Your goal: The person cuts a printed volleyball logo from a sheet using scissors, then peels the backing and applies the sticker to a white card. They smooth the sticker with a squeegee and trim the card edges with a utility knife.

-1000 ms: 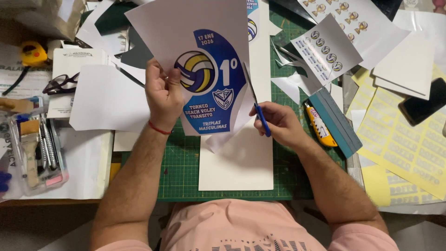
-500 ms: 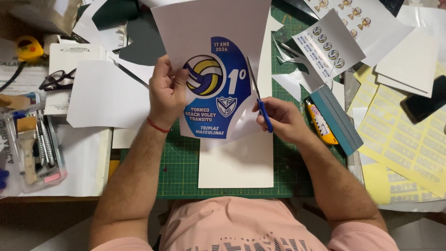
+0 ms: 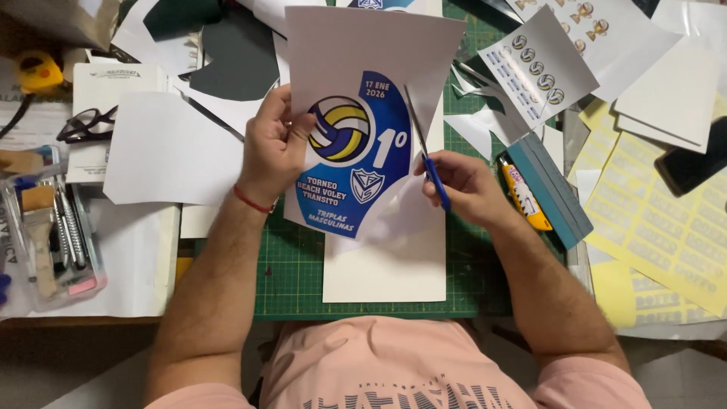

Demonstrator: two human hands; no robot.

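Scissors (image 3: 424,148) advanced up the printed sheet (image 3: 363,113), left hand (image 3: 276,148) fingers pinching it, right hand (image 3: 466,185) fingers gripping scissors

the scene is evenly and brightly lit from above, with soft, short shadows under the loose white paper sheets (image 3: 170,151) on the green gridded cutting mat (image 3: 291,265). the white paper nearly washes out, without hard glare. focus is sharp at the centre; the frame corners bend slightly outward and look softer. below the desk edge it falls dim.
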